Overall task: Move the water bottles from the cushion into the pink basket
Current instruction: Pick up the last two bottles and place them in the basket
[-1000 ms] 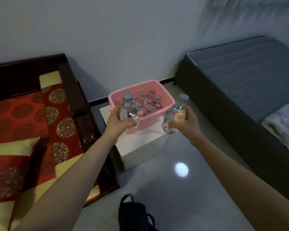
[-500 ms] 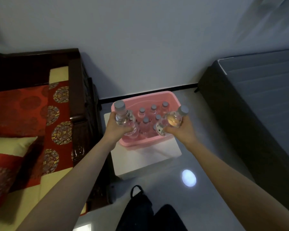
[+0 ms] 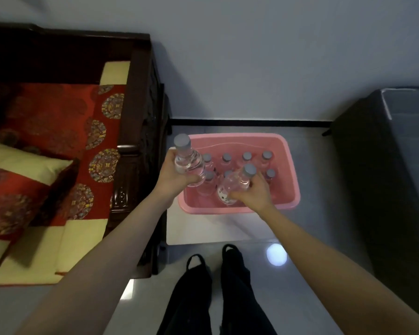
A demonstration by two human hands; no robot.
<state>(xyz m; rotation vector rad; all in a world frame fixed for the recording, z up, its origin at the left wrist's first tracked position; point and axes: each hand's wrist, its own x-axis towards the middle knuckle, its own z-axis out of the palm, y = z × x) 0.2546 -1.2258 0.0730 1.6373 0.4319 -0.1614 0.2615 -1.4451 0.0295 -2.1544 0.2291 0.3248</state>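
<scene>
The pink basket (image 3: 289, 170) sits on a low white stand, with several grey-capped water bottles (image 3: 247, 158) standing upright inside. My left hand (image 3: 172, 180) grips a clear water bottle (image 3: 186, 158) over the basket's left rim, cap tilted up and away. My right hand (image 3: 254, 192) holds a second water bottle (image 3: 236, 183) over the basket's front half, leaning with its cap toward the upper right. The red and yellow cushion (image 3: 46, 180) lies on the left; I see no bottles on it.
A dark wooden sofa frame (image 3: 140, 131) stands between cushion and basket. The white stand (image 3: 215, 228) holds the basket. A dark grey mattress (image 3: 385, 177) fills the right side. My dark trouser legs (image 3: 218, 293) are on the glossy floor below.
I have stepped closer and now look more steeply down. Both hands have carried their bottles forward, from in front of the basket to over it, the right one lower.
</scene>
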